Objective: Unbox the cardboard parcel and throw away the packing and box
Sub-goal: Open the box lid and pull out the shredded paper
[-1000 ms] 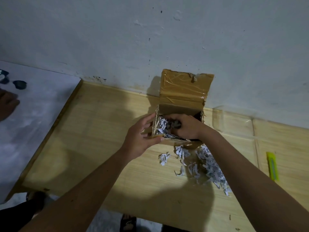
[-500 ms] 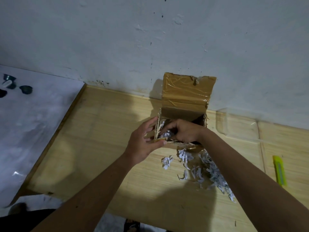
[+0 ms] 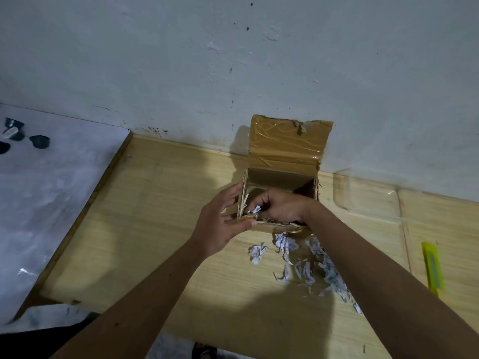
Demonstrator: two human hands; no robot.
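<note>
A small cardboard box (image 3: 282, 177) stands on the wooden table (image 3: 155, 229) against the wall, its taped lid flap (image 3: 289, 141) upright. My left hand (image 3: 220, 226) holds the box's near left corner, thumb along the front rim. My right hand (image 3: 281, 207) reaches inside the box and its curled fingers pinch a clump of shredded white paper (image 3: 255, 209). More shredded paper (image 3: 308, 268) lies scattered on the table in front of the box, partly under my right forearm.
A yellow utility knife (image 3: 433, 268) lies at the right. A clear plastic sheet (image 3: 368, 195) rests right of the box. To the left is a white surface (image 3: 51, 190) with small dark caps (image 3: 39, 141). The wall is directly behind the box.
My right hand dug deeper into the box and now lifts a clump of shreds near the left wall. The left hand keeps its hold on the corner. A hand seen at far left is gone.
</note>
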